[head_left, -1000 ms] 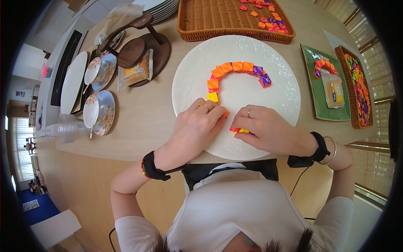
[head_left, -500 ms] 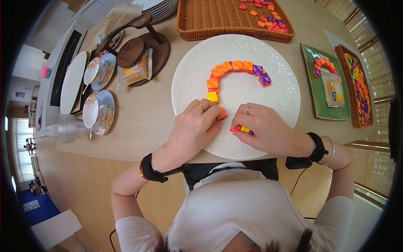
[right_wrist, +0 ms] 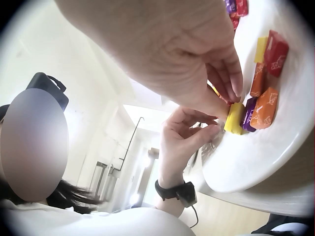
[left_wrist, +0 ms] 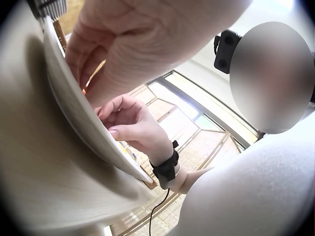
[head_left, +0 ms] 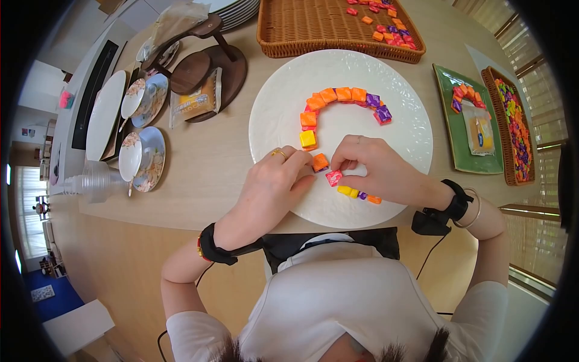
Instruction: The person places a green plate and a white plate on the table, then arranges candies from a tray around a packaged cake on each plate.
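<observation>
Square wrapped candies form a curved row [head_left: 308, 119] on a large white plate [head_left: 277, 90], orange ones mostly, with purple at one end. Below its yellow candy [head_left: 307, 139] lies an orange candy [head_left: 319, 162], with the index fingertip of my left hand [head_left: 274, 184] right at its edge and the thumb apart. My right hand [head_left: 377, 172] pinches a pink candy [head_left: 333, 178] low over the plate, close to the orange one. Under that hand lie yellow candies [right_wrist: 235, 118], a purple candy [right_wrist: 250, 114], orange ones and a red candy [right_wrist: 277, 53].
A wicker tray [head_left: 301, 45] with loose candies stands behind the plate. At right are a green plate [head_left: 449, 130] and a candy-filled basket [head_left: 509, 175]. Floral cups [head_left: 131, 161], a dark wooden stand [head_left: 232, 90] and clear plastic cups [head_left: 99, 181] sit at left.
My right hand has shifted up and left with the pink candy, uncovering yellow, purple and orange candies on the plate. My left thumb has drawn away from the orange candy, which now shows more fully.
</observation>
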A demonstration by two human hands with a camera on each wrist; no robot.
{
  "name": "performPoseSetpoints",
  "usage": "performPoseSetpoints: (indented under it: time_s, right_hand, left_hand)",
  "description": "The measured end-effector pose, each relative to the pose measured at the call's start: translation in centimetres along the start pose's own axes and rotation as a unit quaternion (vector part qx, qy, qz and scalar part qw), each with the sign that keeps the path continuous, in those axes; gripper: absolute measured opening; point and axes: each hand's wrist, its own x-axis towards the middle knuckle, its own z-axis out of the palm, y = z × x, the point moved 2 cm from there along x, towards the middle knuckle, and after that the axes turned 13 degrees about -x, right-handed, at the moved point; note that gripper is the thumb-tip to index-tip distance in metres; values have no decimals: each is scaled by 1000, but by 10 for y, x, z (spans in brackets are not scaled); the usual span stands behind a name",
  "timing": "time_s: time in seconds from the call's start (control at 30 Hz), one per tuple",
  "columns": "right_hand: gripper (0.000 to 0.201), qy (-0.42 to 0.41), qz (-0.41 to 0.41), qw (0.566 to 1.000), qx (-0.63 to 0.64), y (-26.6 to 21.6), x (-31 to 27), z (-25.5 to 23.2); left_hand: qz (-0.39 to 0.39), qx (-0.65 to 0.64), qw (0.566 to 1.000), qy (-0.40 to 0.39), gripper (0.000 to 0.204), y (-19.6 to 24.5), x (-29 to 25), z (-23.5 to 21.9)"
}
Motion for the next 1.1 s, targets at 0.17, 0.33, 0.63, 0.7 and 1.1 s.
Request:
performPoseSetpoints:
  time_s: [0.17,0.33,0.63,0.7,1.1]
  right_hand:
    - [20,18,4,1000,19,0,3,4]
    - [21,30,2,1000,4,0,5,10]
    - [23,40,-1,999,27,-1,9,10]
    - [24,34,2,998,44,-1,9,11]
    - [28,132,12,990,-55,-7,-15,-34]
  left_hand:
    - [11,-5,1000,0,24,-1,0,1]
    - [1,-10,1000,-7,23,-2,0,2]
    - [-22,-39,999,-10,26,0,-1,0]
    - [-30,-51,998,-10,27,0,0,-1]
    - [-74,-43,992,97,17,-5,-5,-50]
